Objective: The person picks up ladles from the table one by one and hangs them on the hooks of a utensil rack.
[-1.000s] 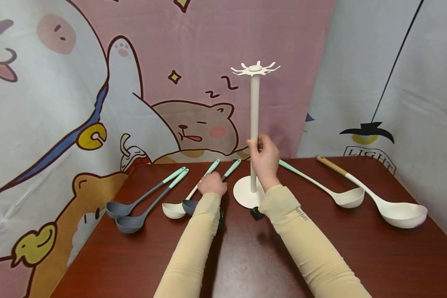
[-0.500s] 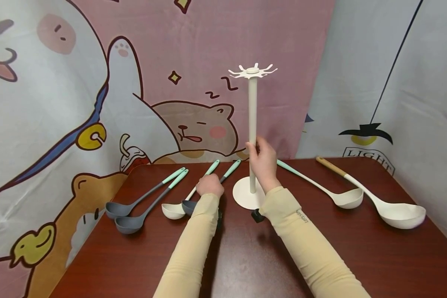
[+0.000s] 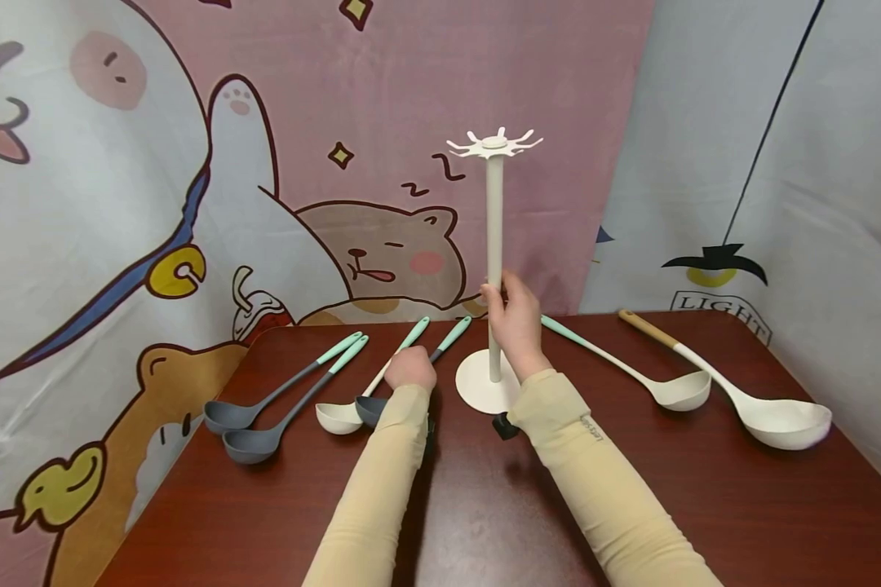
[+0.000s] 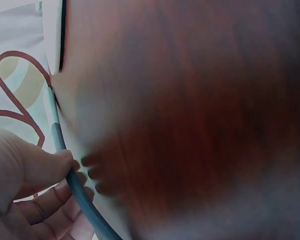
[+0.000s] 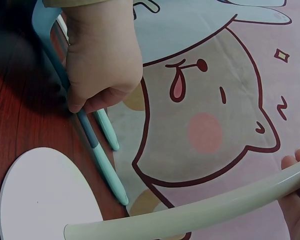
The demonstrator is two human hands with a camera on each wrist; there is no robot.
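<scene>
My left hand (image 3: 411, 368) pinches the handle of a dark grey ladle (image 4: 85, 202) between thumb and fingers. The ladle's mint handle end (image 3: 453, 333) points to the back of the table, and its bowl (image 3: 369, 410) is partly hidden by my left sleeve. My right hand (image 3: 517, 322) grips the lower pole of a tall cream utensil stand (image 3: 495, 220). Upright, the stand carries a ring of hooks (image 3: 494, 145) on top and a round base (image 3: 477, 391) below. Beside the left hand lies a white ladle (image 3: 339, 418) with a mint handle end.
Two grey ladles (image 3: 253, 444) with mint handle ends lie at the left of the brown table (image 3: 477, 505). On the right are a white ladle (image 3: 683, 393) with a mint handle and a larger white ladle (image 3: 789, 424) with a wooden handle. A cartoon cloth (image 3: 558, 81) hangs behind.
The head view has shifted slightly. The stand's top sits a little lower and further left, and the left hand is slightly lower. Both hands keep their holds.
</scene>
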